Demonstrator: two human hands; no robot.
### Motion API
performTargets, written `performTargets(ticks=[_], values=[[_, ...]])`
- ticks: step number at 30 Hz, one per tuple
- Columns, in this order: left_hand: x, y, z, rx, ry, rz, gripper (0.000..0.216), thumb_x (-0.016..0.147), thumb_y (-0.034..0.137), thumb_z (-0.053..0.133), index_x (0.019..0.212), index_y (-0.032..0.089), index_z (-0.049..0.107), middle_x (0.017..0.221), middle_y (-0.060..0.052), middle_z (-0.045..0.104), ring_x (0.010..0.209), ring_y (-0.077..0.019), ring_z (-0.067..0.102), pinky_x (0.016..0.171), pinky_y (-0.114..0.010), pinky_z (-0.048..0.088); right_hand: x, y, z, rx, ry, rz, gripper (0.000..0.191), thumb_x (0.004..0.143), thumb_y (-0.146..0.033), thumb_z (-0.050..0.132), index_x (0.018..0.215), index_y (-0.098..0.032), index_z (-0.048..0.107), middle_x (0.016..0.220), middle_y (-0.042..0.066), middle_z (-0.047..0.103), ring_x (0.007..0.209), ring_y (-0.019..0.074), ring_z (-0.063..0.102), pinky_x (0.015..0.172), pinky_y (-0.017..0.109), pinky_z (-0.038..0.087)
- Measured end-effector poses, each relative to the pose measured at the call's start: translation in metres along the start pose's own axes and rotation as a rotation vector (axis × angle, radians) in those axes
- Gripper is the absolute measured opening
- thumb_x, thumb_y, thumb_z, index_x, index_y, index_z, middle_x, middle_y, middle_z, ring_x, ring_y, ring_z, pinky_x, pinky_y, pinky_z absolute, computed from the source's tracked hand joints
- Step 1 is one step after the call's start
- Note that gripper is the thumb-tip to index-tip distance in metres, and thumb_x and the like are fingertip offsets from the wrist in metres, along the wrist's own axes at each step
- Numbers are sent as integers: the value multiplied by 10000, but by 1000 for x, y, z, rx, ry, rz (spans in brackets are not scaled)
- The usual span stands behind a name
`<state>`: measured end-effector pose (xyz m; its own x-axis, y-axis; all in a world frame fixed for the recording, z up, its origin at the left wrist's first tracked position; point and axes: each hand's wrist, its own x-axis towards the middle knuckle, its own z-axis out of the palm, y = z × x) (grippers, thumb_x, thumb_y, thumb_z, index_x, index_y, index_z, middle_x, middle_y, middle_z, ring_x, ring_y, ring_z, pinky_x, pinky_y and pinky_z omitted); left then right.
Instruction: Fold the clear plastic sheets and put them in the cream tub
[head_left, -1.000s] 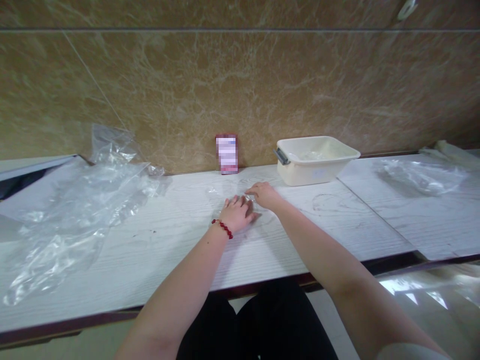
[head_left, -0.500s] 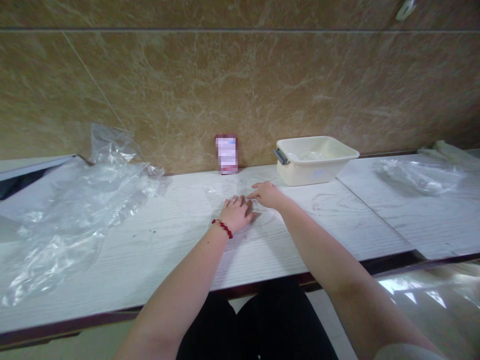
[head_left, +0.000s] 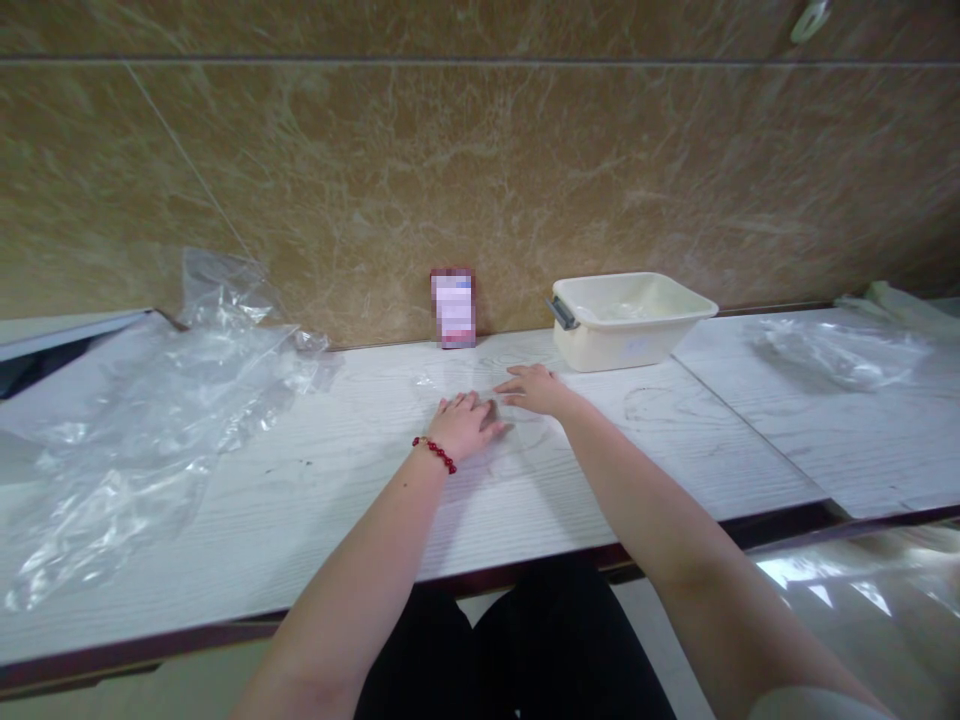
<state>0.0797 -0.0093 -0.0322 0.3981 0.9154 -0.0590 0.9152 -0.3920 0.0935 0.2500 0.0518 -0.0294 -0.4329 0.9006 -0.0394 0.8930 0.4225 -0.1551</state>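
Observation:
A clear plastic bag lies flat on the white table, barely visible. My left hand, with a red bead bracelet at the wrist, lies palm down on the bag with fingers stretched out. My right hand rests flat just beyond it, fingers extended and pressing on the bag's far part. Both hands touch the plastic and almost touch each other.
A heap of crumpled clear plastic sheets covers the table's left side. A cream plastic tub stands at the back right near the marble wall, beside a small pink card. More clear plastic lies on the right-hand table.
My left hand has slid a little to the left and its fingers have flattened. My right hand has stayed almost where it was.

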Motion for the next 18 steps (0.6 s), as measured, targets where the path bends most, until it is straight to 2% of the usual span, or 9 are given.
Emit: performTargets(ticks=[6,10,14,18], values=[[-3,-16,-6,8,-4,-84,634,769,592,160,1195,186,396,1319,-134,295,1215,-289,219,945,-484,180,1,4,-1,9,-38,-7,375,736,-529,412,1103,-463,452,1307,-40,307,1138,324,283,822,519,282],[-2,-19,-7,1,-15,-104,617,769,588,185,1233,212,339,1351,-94,248,1234,-296,159,948,-516,148,1,4,-1,3,-48,-15,381,742,-529,402,1114,-457,445,1309,-35,305,1146,322,279,828,525,280],[-2,-20,-8,21,-67,-123,581,776,565,215,1204,210,380,1338,-77,284,1228,-305,173,942,-544,133,-1,4,-3,12,-57,-9,388,738,-532,409,1118,-461,438,1309,-35,305,1149,326,273,825,535,276],[-4,-28,-15,35,21,-152,532,812,479,220,1212,165,375,1347,-90,259,1234,-277,177,968,-473,176,-2,3,-4,26,-36,-26,376,734,-509,437,1104,-450,460,1305,-32,310,1142,323,281,829,521,279]])
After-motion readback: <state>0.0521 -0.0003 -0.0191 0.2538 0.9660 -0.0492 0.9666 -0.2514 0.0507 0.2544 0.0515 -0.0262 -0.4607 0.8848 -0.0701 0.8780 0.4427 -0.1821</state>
